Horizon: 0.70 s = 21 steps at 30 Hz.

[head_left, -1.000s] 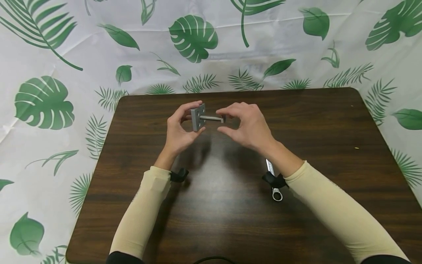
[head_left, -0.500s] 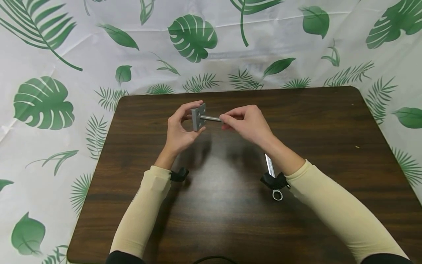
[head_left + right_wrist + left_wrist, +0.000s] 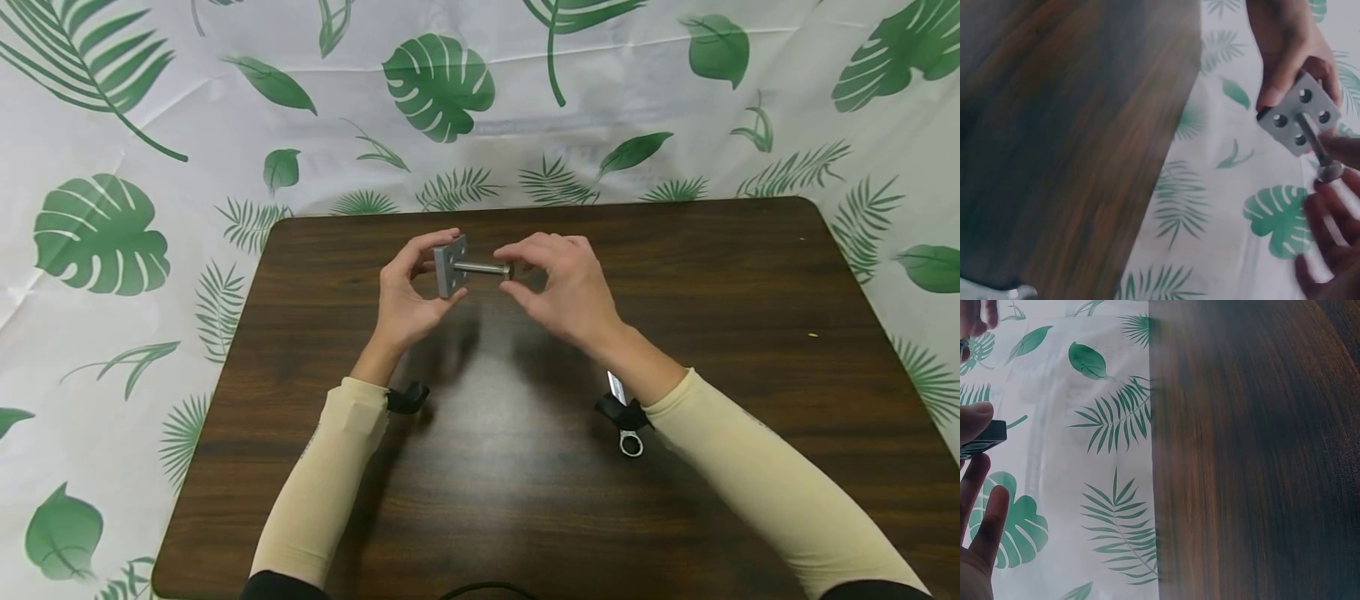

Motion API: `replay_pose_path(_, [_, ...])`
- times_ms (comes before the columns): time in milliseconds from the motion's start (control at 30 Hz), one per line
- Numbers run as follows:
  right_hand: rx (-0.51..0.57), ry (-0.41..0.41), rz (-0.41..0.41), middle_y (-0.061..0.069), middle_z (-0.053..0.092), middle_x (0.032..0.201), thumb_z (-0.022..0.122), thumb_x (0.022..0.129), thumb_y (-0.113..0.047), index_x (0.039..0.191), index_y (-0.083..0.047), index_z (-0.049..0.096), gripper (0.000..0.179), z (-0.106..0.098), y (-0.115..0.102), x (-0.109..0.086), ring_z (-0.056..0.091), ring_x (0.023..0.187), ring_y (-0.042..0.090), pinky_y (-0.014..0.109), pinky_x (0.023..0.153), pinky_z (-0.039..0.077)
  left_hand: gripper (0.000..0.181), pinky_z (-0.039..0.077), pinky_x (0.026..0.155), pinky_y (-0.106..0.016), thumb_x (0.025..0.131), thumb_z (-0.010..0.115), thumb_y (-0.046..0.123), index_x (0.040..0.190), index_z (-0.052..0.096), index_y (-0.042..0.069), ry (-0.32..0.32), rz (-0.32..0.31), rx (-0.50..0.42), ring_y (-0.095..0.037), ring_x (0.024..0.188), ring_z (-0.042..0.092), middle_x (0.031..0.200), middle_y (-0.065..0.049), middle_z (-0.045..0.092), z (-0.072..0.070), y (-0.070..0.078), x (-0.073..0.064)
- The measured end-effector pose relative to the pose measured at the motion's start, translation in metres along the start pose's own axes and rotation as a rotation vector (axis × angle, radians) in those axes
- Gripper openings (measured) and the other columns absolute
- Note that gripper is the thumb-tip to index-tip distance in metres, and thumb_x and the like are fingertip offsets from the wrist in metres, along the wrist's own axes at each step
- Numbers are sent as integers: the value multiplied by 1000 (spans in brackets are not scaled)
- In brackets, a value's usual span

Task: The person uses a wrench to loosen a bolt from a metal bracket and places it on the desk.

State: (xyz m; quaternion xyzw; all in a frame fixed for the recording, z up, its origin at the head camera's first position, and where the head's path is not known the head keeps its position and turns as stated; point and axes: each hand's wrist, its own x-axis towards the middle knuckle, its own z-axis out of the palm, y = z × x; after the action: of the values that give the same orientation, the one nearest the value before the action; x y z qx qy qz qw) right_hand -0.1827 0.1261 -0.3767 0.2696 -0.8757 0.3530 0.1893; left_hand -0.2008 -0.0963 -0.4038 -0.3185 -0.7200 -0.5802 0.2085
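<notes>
A small square grey plate [image 3: 450, 267] with several holes is held up above the table, pinched at its edges by my left hand [image 3: 408, 300]. A long silver bolt [image 3: 482, 268] sticks out from the plate's middle toward the right. My right hand [image 3: 566, 287] has thumb and fingertips curved around the bolt's head [image 3: 1330, 172], thumb on one side and fingers on the other. In the left wrist view only the dark edge of the plate [image 3: 988, 437] shows between thumb and fingers. The plate's far side is hidden in the head view.
A silver wrench [image 3: 630, 443] lies on the dark wooden table [image 3: 480, 483], partly covered by the right forearm and its black wrist strap [image 3: 622, 410]. A leaf-printed white sheet [image 3: 510, 142] hangs behind the table. A tiny yellow scrap [image 3: 813, 335] lies at the right.
My right fingers were spread around the bolt head, then closed on its end, and now are more spread around the head again. The left hand and plate have stayed nearly still.
</notes>
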Motion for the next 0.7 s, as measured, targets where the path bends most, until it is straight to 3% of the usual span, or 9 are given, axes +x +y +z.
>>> replay_pose_path(100, [141, -99, 246, -2, 73, 93, 77, 86, -34, 113, -14, 73, 34, -3, -3, 0, 66, 78, 13, 37, 77, 49, 62, 52, 77, -48, 61, 81, -21, 118, 58, -11, -2, 1, -2, -29, 107, 63, 123, -24, 63, 0, 0, 0])
replay_pose_path(200, [337, -194, 505, 3, 74, 84, 66, 92, -43, 106, -10, 75, 37, -7, -5, 2, 68, 67, 17, 33, 63, 51, 62, 52, 77, -48, 61, 81, -22, 117, 58, -11, 0, 3, -5, -30, 107, 63, 123, -24, 63, 1, -1, 0])
replay_pose_path(300, [503, -248, 663, 10, 74, 79, 64, 95, -40, 100, -5, 76, 38, -10, -5, 5, 68, 62, 23, 31, 58, 52, 62, 52, 76, -48, 61, 81, -22, 117, 58, -11, -3, 6, -7, -30, 108, 62, 123, -24, 63, 1, -2, 0])
replay_pose_path(367, [561, -262, 705, 11, 74, 81, 66, 95, -36, 102, -4, 75, 34, -11, -5, 6, 69, 64, 23, 30, 58, 53, 62, 52, 77, -47, 61, 80, -22, 117, 58, -11, -6, 6, -9, -30, 108, 62, 123, -24, 62, 2, -2, 0])
replay_pose_path(433, [583, -254, 702, 12, 74, 84, 69, 93, -30, 104, -4, 75, 29, -12, -5, 7, 69, 66, 21, 31, 59, 53, 61, 52, 77, -47, 61, 80, -22, 117, 58, -11, -10, 7, -11, -31, 108, 62, 123, -24, 62, 2, -2, 0])
replay_pose_path(500, [547, -232, 648, 11, 74, 86, 72, 91, -25, 105, -4, 75, 26, -12, -5, 6, 68, 69, 18, 30, 60, 53, 62, 52, 77, -48, 61, 80, -22, 117, 58, -11, -11, 9, -11, -32, 108, 62, 123, -24, 62, 3, -2, 0])
replay_pose_path(600, [386, -166, 492, 5, 74, 87, 78, 85, -18, 105, -7, 76, 23, -10, -5, 3, 67, 71, 13, 28, 63, 52, 62, 52, 77, -49, 61, 80, -22, 118, 57, -11, -13, 9, -8, -32, 108, 62, 124, -24, 62, 3, -2, -1])
replay_pose_path(700, [177, -63, 268, -1, 73, 85, 81, 81, -13, 103, -10, 77, 22, -7, -5, -1, 66, 71, 9, 28, 63, 50, 63, 52, 77, -50, 61, 81, -22, 118, 57, -11, -13, 9, -5, -32, 107, 62, 123, -24, 62, 4, -3, -1])
